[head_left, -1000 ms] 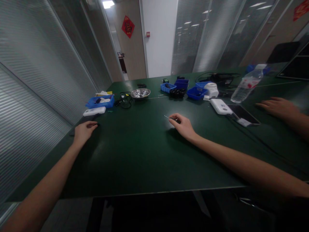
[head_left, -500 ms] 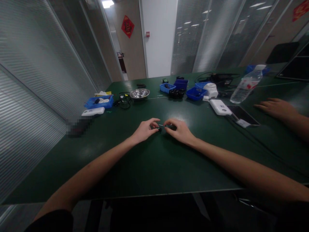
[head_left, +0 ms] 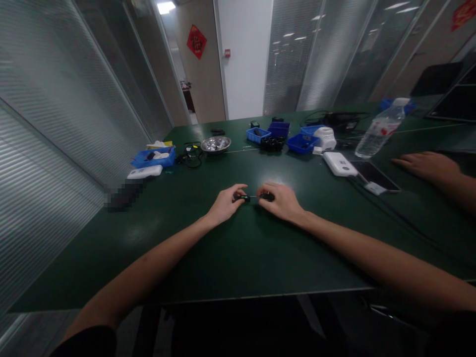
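Note:
Near the middle of the green table (head_left: 208,258), my left hand (head_left: 224,204) pinches a small black part (head_left: 243,198) with a green mark between thumb and fingers. My right hand (head_left: 280,199) is closed around the dark handle of a screwdriver-like tool (head_left: 267,197). The tool's thin metal shaft points left, and its tip is at or very near the black part. Whether the tip touches the part is too small to tell.
Behind my hands are a metal bowl (head_left: 215,144), blue bins (head_left: 302,144) and a black coiled bundle (head_left: 272,144). At right are a white device (head_left: 339,164), a phone-like slab (head_left: 375,176), a bottle (head_left: 383,130) and another person's hand (head_left: 427,166). A blue tray (head_left: 154,157) lies left.
The black part now shows more fully in my left hand and lies more level. My right hand has shifted slightly right with the tool, whose shaft is lower and more in line with the part.

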`<state>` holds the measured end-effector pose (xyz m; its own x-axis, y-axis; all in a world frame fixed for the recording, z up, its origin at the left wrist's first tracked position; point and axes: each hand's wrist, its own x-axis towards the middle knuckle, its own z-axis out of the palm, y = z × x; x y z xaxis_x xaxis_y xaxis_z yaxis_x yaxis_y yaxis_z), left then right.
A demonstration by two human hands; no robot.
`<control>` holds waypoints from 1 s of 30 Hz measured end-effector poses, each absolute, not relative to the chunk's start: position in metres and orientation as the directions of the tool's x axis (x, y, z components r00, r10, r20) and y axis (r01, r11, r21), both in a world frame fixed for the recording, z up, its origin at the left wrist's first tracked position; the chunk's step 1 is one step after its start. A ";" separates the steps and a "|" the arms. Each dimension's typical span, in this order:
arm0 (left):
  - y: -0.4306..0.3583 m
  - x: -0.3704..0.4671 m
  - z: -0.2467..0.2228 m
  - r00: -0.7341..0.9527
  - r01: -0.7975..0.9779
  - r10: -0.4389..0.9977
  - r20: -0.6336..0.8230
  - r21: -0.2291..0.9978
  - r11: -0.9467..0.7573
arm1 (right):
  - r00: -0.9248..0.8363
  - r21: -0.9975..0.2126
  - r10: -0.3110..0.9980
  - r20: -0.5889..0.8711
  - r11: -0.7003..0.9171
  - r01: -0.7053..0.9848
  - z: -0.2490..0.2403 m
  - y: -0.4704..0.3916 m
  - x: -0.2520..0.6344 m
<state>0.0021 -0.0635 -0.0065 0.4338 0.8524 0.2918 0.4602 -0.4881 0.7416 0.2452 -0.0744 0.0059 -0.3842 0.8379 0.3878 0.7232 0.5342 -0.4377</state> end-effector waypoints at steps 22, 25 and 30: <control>-0.064 0.001 -0.007 0.493 0.417 0.825 0.278 0.756 -0.504 | -0.535 -0.331 0.752 0.386 0.654 0.681 0.002 -0.078 0.242; -0.063 0.000 -0.010 0.486 0.434 0.830 0.274 0.748 -0.501 | -0.539 -0.317 0.737 0.407 0.668 0.673 0.001 -0.078 0.241; -0.061 -0.001 -0.014 0.486 0.424 0.826 0.284 0.751 -0.507 | -0.413 -0.370 0.810 0.416 0.565 0.737 0.001 -0.074 0.242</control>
<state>-0.0006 -0.0606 -0.0142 0.4864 0.8264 0.2836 0.4237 -0.5070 0.7506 0.2422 -0.0740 0.0011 -0.4128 0.8103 0.4159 0.7374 0.5654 -0.3695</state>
